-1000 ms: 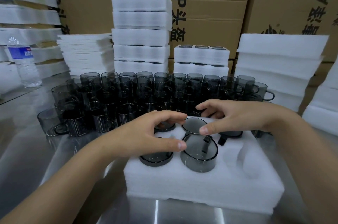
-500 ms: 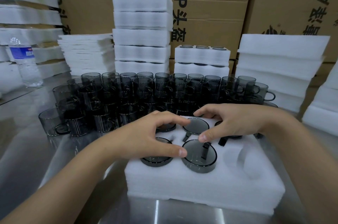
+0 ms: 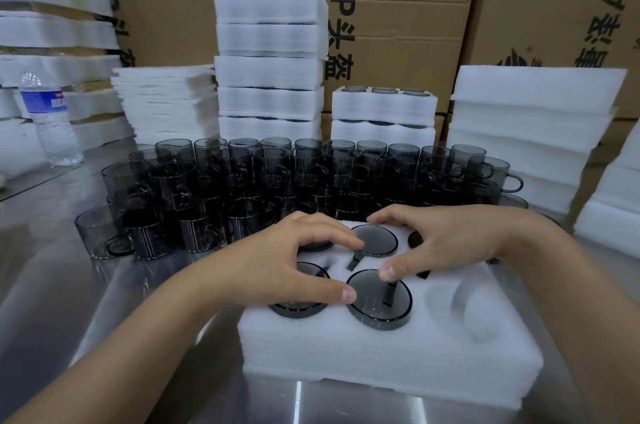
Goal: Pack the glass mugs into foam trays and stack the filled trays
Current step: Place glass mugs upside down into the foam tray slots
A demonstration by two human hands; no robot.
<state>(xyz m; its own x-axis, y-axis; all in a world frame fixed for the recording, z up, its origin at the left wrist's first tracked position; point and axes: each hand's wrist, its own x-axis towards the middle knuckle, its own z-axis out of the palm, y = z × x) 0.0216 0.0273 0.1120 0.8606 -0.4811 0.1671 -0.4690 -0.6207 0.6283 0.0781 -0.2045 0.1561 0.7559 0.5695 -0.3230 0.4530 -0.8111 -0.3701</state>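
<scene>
Your tray (image 3: 381,364) on the bench (image 3: 52,285) seems to hold five mugs, and its front-right pocket (image 3: 460,302) is bare. Your left hand (image 3: 277,264) and right hand (image 3: 450,243), fingers spread and gripping nothing, press thumbs on the front-middle mug (image 3: 370,306). Beyond them dozens of loose mugs (image 3: 263,181) wait, with filled stacks (image 3: 270,77) behind. I judge much packing remains.

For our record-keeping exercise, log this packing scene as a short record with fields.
Tray: foam tray on metal table
Filled slots: five, mugs base-up
Empty slot: front right
Left hand: thumb touches front-middle mug
Right hand: thumb touches same mug
Loose mugs: clustered behind tray
Filled trays: stacked behind them
</scene>
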